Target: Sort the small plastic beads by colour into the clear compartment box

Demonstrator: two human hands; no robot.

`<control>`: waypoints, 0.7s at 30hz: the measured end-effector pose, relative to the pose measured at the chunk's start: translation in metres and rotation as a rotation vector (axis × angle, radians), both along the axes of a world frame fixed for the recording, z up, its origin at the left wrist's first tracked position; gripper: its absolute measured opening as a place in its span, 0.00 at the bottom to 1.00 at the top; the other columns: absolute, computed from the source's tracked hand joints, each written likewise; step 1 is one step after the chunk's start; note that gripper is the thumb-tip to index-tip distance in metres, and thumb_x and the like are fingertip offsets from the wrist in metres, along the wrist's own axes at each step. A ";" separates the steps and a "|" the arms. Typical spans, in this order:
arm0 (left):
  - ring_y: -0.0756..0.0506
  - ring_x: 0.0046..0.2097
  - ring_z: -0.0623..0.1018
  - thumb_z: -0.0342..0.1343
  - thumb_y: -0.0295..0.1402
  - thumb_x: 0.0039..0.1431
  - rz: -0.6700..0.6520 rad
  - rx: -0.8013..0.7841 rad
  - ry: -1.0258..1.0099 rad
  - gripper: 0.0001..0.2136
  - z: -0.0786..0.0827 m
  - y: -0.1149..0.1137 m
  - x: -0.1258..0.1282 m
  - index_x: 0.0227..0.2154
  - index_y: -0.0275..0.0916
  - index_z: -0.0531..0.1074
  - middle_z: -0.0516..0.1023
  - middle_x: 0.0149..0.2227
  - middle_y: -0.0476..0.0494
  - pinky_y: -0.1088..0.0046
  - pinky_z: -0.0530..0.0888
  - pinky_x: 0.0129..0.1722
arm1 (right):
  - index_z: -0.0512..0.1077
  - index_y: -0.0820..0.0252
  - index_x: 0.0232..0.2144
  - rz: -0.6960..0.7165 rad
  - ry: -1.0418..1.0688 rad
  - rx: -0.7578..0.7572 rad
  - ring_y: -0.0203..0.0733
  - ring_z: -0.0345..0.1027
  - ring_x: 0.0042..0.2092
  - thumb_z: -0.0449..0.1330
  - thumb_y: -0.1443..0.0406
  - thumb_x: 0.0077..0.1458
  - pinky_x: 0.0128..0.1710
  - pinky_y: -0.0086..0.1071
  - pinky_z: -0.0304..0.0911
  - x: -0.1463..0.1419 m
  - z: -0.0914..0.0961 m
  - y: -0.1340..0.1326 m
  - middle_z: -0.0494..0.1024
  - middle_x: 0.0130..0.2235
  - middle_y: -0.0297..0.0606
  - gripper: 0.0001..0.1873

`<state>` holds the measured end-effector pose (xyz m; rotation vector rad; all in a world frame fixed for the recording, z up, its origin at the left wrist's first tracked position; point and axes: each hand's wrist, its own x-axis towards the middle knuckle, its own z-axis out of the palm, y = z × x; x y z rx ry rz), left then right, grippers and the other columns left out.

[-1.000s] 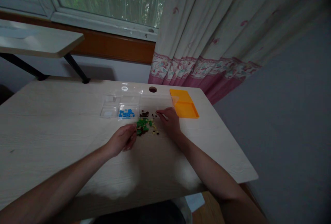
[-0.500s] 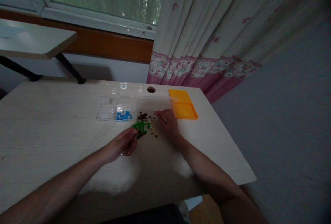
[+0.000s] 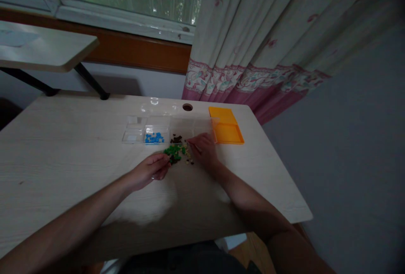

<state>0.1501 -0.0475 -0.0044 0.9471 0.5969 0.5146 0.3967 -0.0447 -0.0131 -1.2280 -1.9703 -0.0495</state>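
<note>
"On the table (image 3: 79,139), what do you see lying?"

"Green pieces (image 3: 172,150) make a loose heap just in front of the clear box (image 3: 158,122), and pale yellow pieces (image 3: 188,154) are beside them, to the right. Blue pieces (image 3: 154,138) are inside one compartment; brown pieces (image 3: 176,139) seem to be inside the next one."

"Why are these colours kept apart?"

"I suppose the walls of the box prevent them from mixing."

"And the left hand (image 3: 155,166)?"

"It is at the left edge of the heap, its fingers curled. Whether this grip has closed on a piece, I cannot tell."

"The right hand (image 3: 204,149) also?"

"It is near the front of the box, fingertips close together, maybe because such small things need a fine pinch. Its grip is too small to judge: I cannot tell if it holds something."

"The orange tray (image 3: 229,133)?"

"It rests at the right end of the box, perhaps to leave the arm free room."
</note>
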 end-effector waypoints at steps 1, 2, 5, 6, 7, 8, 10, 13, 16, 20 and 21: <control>0.56 0.19 0.55 0.60 0.52 0.58 0.011 0.004 0.010 0.22 -0.001 0.000 0.000 0.27 0.38 0.62 0.60 0.17 0.56 0.77 0.51 0.21 | 0.80 0.50 0.39 0.028 -0.035 0.001 0.42 0.71 0.39 0.57 0.61 0.64 0.45 0.41 0.65 -0.005 0.003 -0.005 0.82 0.35 0.36 0.10; 0.56 0.19 0.55 0.59 0.53 0.58 0.016 0.015 0.022 0.22 -0.002 -0.001 0.000 0.27 0.37 0.63 0.60 0.17 0.56 0.77 0.51 0.21 | 0.79 0.49 0.41 0.064 -0.081 -0.017 0.43 0.71 0.42 0.58 0.60 0.63 0.48 0.41 0.64 -0.010 0.006 -0.011 0.82 0.36 0.35 0.09; 0.56 0.19 0.56 0.57 0.55 0.58 0.006 0.076 0.080 0.23 -0.004 -0.002 0.000 0.29 0.36 0.65 0.62 0.17 0.55 0.77 0.51 0.20 | 0.78 0.44 0.42 0.161 -0.225 -0.040 0.41 0.70 0.42 0.58 0.57 0.63 0.49 0.41 0.60 -0.027 0.013 -0.027 0.82 0.36 0.32 0.09; 0.56 0.19 0.57 0.57 0.56 0.58 -0.002 0.100 0.100 0.24 -0.005 -0.002 0.000 0.29 0.36 0.65 0.63 0.17 0.55 0.77 0.51 0.20 | 0.78 0.44 0.42 0.180 -0.270 -0.035 0.40 0.70 0.41 0.57 0.56 0.63 0.49 0.40 0.60 -0.031 0.015 -0.031 0.81 0.36 0.31 0.10; 0.55 0.19 0.58 0.57 0.57 0.58 -0.008 0.121 0.117 0.24 -0.005 -0.002 0.000 0.29 0.36 0.65 0.63 0.17 0.55 0.77 0.51 0.19 | 0.77 0.44 0.41 0.178 -0.305 -0.031 0.40 0.69 0.40 0.57 0.55 0.64 0.48 0.40 0.59 -0.035 0.015 -0.033 0.81 0.35 0.31 0.10; 0.55 0.19 0.59 0.56 0.58 0.57 -0.012 0.138 0.131 0.25 -0.005 -0.003 0.001 0.29 0.37 0.65 0.64 0.18 0.54 0.77 0.51 0.19 | 0.77 0.45 0.40 0.172 -0.332 -0.022 0.40 0.69 0.40 0.56 0.55 0.64 0.48 0.40 0.58 -0.037 0.015 -0.035 0.81 0.35 0.31 0.11; 0.55 0.20 0.61 0.55 0.58 0.58 -0.023 0.166 0.148 0.25 -0.004 -0.003 0.001 0.30 0.37 0.65 0.64 0.18 0.54 0.77 0.51 0.19 | 0.76 0.47 0.38 0.152 -0.367 -0.010 0.40 0.68 0.40 0.55 0.54 0.65 0.48 0.39 0.57 -0.040 0.012 -0.034 0.80 0.35 0.32 0.11; 0.55 0.19 0.59 0.54 0.59 0.58 -0.037 0.210 0.159 0.25 -0.001 -0.003 0.002 0.31 0.37 0.65 0.63 0.18 0.55 0.77 0.51 0.19 | 0.75 0.49 0.38 0.147 -0.378 0.043 0.40 0.67 0.40 0.54 0.55 0.66 0.48 0.39 0.55 -0.040 0.006 -0.030 0.80 0.35 0.32 0.10; 0.55 0.20 0.59 0.54 0.59 0.58 -0.031 0.257 0.159 0.25 0.001 -0.004 0.004 0.30 0.37 0.65 0.63 0.18 0.55 0.78 0.51 0.18 | 0.73 0.52 0.38 0.163 -0.345 0.171 0.39 0.66 0.38 0.55 0.57 0.65 0.48 0.39 0.54 -0.039 0.002 -0.026 0.79 0.33 0.31 0.09; 0.55 0.20 0.60 0.53 0.57 0.60 -0.014 0.307 0.149 0.24 -0.002 -0.005 0.005 0.30 0.38 0.64 0.63 0.18 0.55 0.78 0.53 0.18 | 0.71 0.53 0.34 0.182 -0.327 0.239 0.38 0.65 0.38 0.57 0.59 0.65 0.47 0.38 0.54 -0.040 -0.001 -0.025 0.78 0.32 0.31 0.07; 0.55 0.20 0.61 0.53 0.57 0.60 -0.013 0.313 0.147 0.24 -0.004 -0.005 0.005 0.30 0.38 0.64 0.64 0.18 0.55 0.78 0.53 0.18 | 0.71 0.53 0.33 0.191 -0.330 0.242 0.38 0.65 0.38 0.57 0.60 0.64 0.47 0.38 0.54 -0.040 -0.001 -0.025 0.78 0.32 0.31 0.07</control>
